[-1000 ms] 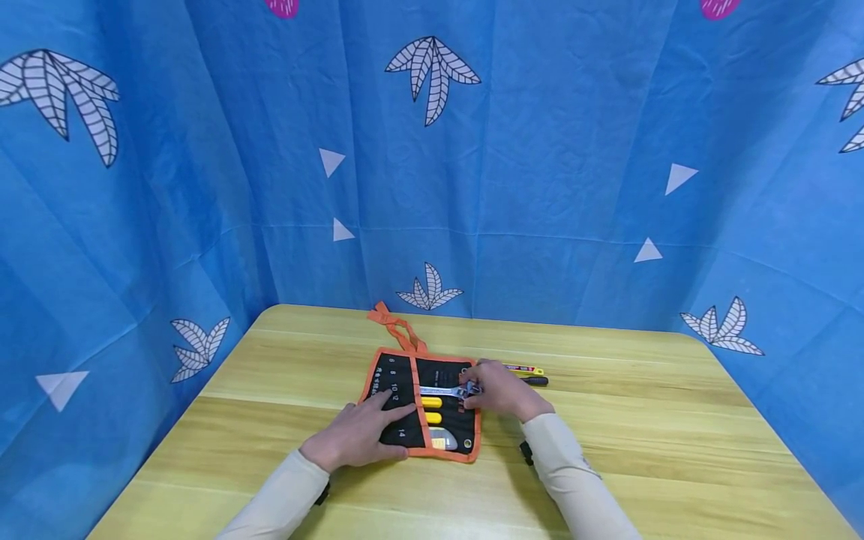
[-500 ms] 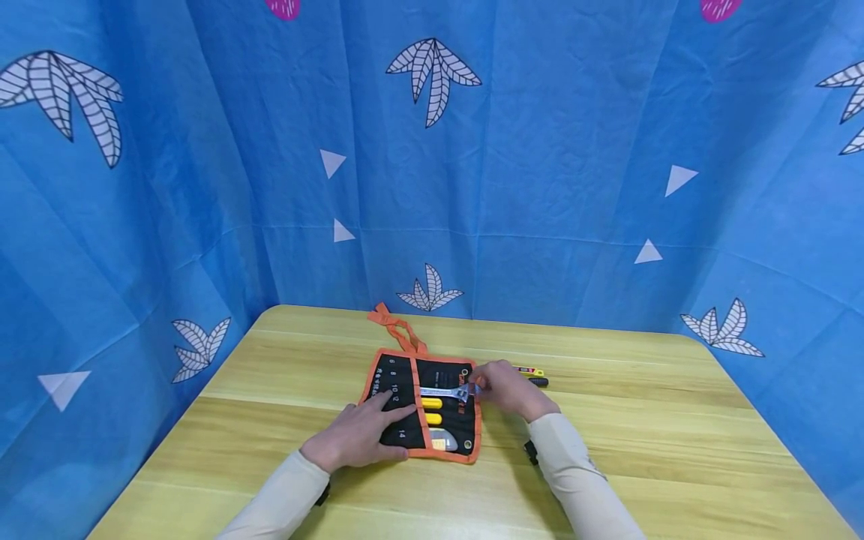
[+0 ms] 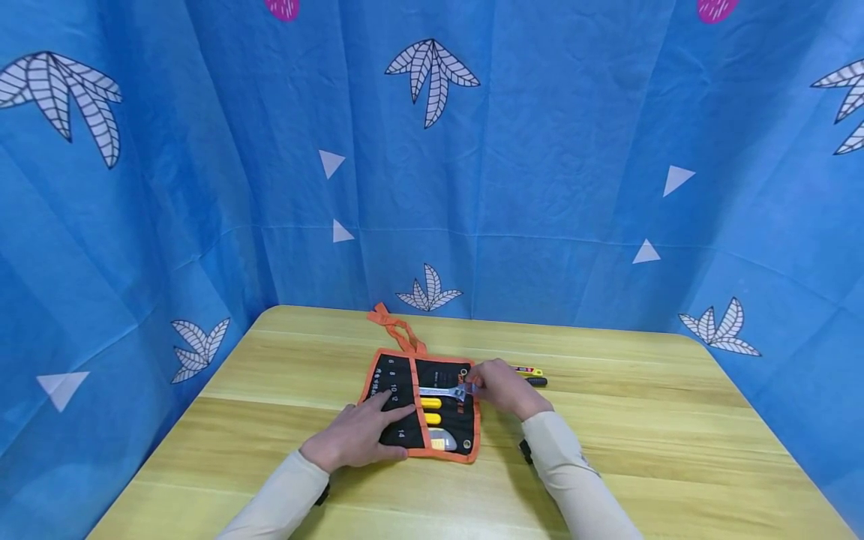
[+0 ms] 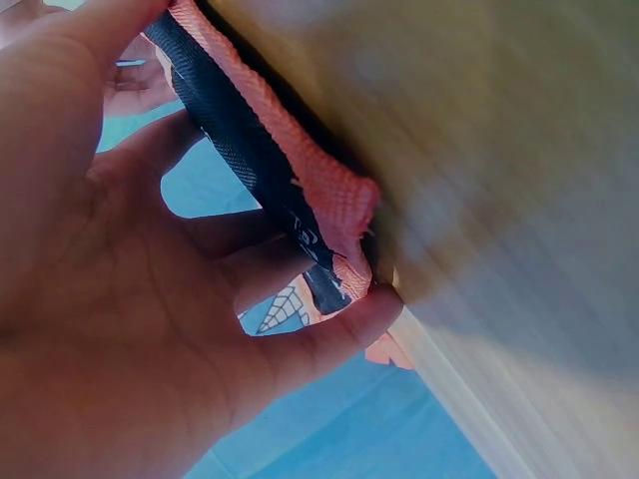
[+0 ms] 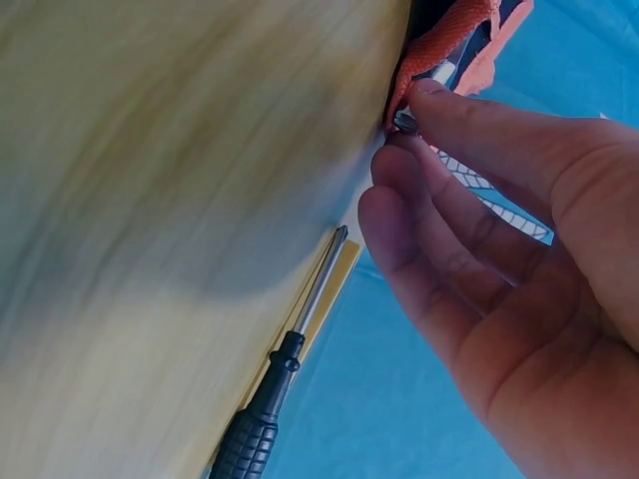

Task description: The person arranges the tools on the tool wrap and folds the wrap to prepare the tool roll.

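Observation:
A black tool roll [image 3: 445,371] with orange trim lies unfolded on the table. From its pocket band sticks an adjustable wrench [image 3: 442,391], its silver head toward the right edge. My right hand [image 3: 502,388] pinches the end of that wrench head between thumb and fingertips; in the right wrist view a small metal end [image 5: 404,120] shows at the fingertips. My left hand [image 3: 364,433] rests with spread fingers on the left part of the roll, and in the left wrist view its fingers lie along the orange edge [image 4: 334,195]. Two yellow handles [image 3: 432,403] and a grey-and-yellow tool [image 3: 442,439] sit in neighbouring pockets.
A black-handled screwdriver [image 5: 260,414] and a yellow tool [image 3: 529,370] lie on the table beyond my right hand. Orange straps [image 3: 398,326] trail from the roll's far edge. Blue patterned cloth [image 3: 553,187] hangs behind the wooden table [image 3: 648,427].
My right hand's fingers have shifted slightly right, from over the wrench head to its outer end, uncovering more of it. The left hand stays in place.

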`<state>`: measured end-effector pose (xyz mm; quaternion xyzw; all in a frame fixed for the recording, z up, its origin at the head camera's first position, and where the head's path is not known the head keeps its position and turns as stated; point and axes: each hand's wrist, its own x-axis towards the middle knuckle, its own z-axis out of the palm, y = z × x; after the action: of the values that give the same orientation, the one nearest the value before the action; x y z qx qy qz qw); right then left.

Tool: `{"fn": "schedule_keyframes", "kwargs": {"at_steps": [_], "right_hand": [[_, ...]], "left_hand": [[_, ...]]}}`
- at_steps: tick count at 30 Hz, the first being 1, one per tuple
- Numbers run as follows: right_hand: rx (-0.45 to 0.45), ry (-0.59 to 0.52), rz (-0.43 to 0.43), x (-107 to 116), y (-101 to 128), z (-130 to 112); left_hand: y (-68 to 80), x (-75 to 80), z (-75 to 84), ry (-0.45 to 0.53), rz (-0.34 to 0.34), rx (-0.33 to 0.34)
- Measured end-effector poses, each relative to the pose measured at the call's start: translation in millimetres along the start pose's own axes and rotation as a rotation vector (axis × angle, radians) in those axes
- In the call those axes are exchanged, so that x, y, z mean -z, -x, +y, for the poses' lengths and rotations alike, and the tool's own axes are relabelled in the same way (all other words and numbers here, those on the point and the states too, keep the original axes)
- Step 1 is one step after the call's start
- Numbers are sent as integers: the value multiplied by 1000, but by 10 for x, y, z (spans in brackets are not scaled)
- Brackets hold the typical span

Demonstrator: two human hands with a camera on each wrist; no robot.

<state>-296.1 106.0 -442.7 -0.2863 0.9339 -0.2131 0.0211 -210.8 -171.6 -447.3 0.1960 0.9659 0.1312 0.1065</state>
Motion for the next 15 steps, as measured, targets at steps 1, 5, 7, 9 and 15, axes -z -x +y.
{"fn": "schedule_keyframes", "kwargs": {"at_steps": [1,5,7,9,15], "right_hand": [[4,0,4,-3,-1,-1],[8,11,6,-4,1,-19],[1,9,4,-2,-4,-34],[-9,2,-6,-4,-10,-48],[-57,-16,-13,-17,-34,-84]], "left_hand": [[0,0,0,-1,0,0],[0,0,-3,-1,4,-4],[1,1,-4,0,6,-8],[2,1,-6,1,6,-14],[5,1,-11,3,2,-18]]}}
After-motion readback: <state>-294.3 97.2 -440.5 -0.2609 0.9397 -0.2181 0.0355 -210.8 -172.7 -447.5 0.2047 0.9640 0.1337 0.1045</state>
